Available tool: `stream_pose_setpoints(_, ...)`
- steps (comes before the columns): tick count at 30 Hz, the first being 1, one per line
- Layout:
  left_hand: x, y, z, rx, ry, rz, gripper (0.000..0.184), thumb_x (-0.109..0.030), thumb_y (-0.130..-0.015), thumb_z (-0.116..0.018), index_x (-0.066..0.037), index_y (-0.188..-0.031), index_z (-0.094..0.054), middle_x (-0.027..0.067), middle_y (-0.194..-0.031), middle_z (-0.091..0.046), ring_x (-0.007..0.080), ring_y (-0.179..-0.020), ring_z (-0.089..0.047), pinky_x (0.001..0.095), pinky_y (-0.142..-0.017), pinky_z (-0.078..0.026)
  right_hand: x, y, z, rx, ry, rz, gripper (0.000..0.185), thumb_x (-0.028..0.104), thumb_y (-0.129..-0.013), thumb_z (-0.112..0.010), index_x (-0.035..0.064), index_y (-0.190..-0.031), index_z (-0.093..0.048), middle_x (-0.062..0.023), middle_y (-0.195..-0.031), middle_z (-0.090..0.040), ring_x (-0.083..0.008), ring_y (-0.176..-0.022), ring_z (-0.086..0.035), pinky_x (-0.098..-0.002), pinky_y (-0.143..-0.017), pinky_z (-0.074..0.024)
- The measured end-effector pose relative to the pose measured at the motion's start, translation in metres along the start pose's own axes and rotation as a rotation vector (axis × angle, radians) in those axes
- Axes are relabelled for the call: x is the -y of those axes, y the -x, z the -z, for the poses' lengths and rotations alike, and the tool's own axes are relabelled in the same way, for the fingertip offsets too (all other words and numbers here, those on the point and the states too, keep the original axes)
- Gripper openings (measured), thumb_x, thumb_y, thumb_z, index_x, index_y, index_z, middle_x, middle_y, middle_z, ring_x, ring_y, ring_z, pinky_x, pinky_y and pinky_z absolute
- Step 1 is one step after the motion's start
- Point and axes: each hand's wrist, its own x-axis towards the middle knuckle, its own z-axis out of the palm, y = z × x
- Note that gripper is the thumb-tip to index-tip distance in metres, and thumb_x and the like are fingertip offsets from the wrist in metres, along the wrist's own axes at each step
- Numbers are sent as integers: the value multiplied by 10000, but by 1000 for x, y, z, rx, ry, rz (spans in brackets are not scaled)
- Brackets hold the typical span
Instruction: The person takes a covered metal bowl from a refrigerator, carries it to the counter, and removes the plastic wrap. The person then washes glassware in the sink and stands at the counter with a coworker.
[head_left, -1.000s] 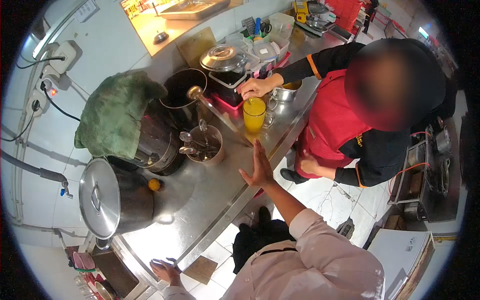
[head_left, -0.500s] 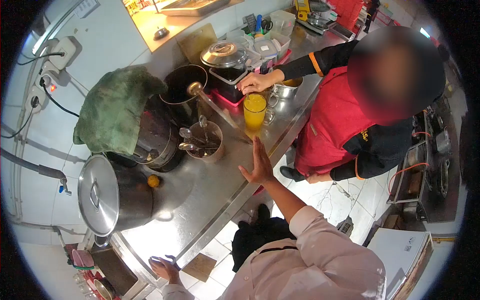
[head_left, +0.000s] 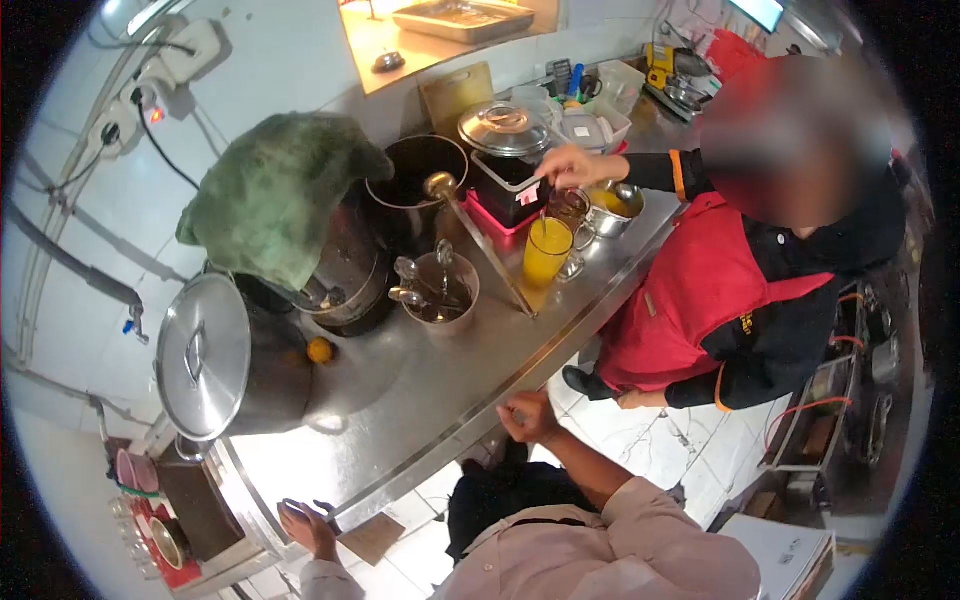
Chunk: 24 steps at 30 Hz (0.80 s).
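Observation:
My left hand (head_left: 308, 528) rests at the near left corner of the steel counter (head_left: 400, 400), fingers stretched out, holding nothing. My right hand (head_left: 530, 415) hovers by the counter's front edge with its fingers curled in, and I see nothing in it. Beyond it stands a tall glass of orange drink (head_left: 548, 250). A co-worker's hand (head_left: 578, 167) is above that glass, gripping a thin stirrer that dips into the drink. Left of the glass, a long-handled ladle (head_left: 485, 245) leans on a dark pot (head_left: 415, 175). A tub of spoons (head_left: 440, 295) is nearby.
A large lidded pot (head_left: 205, 355) and a pot draped with a green cloth (head_left: 280, 200) line the wall, with a small orange fruit (head_left: 320, 350) beside them. A steel cup (head_left: 612, 210) and black container (head_left: 505, 195) stand further back. The co-worker in a red apron (head_left: 670, 300) is at right.
My right hand has dropped back from near the glass to the counter edge, and its extended fingers have curled. The co-worker's hand has risen slightly above the glass. The view has shifted.

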Motion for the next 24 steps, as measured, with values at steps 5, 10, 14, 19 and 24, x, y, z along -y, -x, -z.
stream_pose_setpoints(5,-27,2,20,79,-196,28,568,-302,-937,-501,-4,-1404,-377,207,-1446,-386,374,-1346,-342,483,-1116,-256,17,0,1,22,120,122,360,212,-779,-720,3,-1064,-652,-197,-1075,-653,-361,-1030,-624,-449,-902,-480)
stream_pose_setpoints(10,-23,2,16,64,-179,38,569,-299,-937,-497,-16,-1413,-370,192,-1453,-385,363,-1355,-337,477,-1115,-259,21,-54,36,-222,323,207,1005,399,-750,-748,-74,-1459,-215,-339,-1502,-194,-478,-1402,-225,-553,-1137,-193)
stream_pose_setpoints(14,-23,3,13,10,-171,36,560,-293,-943,-485,-25,-1420,-367,177,-1455,-390,345,-1361,-338,463,-1113,-267,28,-84,51,-329,365,337,1009,428,-772,-729,-89,-1456,-198,-358,-1487,-209,-483,-1387,-256,-550,-1128,-217)
stream_pose_setpoints(19,-9,1,2,-28,-218,39,536,-288,-952,-481,-34,-1415,-386,169,-1451,-400,336,-1356,-349,453,-1118,-260,30,-95,46,-365,281,314,686,327,-805,-700,-30,-1329,-439,-292,-1413,-392,-445,-1339,-368,-521,-1098,-293)
stream_pose_setpoints(24,-15,1,6,21,-95,38,540,-281,-940,-502,-25,-1403,-394,176,-1441,-409,345,-1346,-359,461,-1110,-272,-16,-76,9,-283,191,126,181,130,-783,-692,43,-926,-623,-136,-962,-639,-354,-1005,-582,-453,-892,-451)
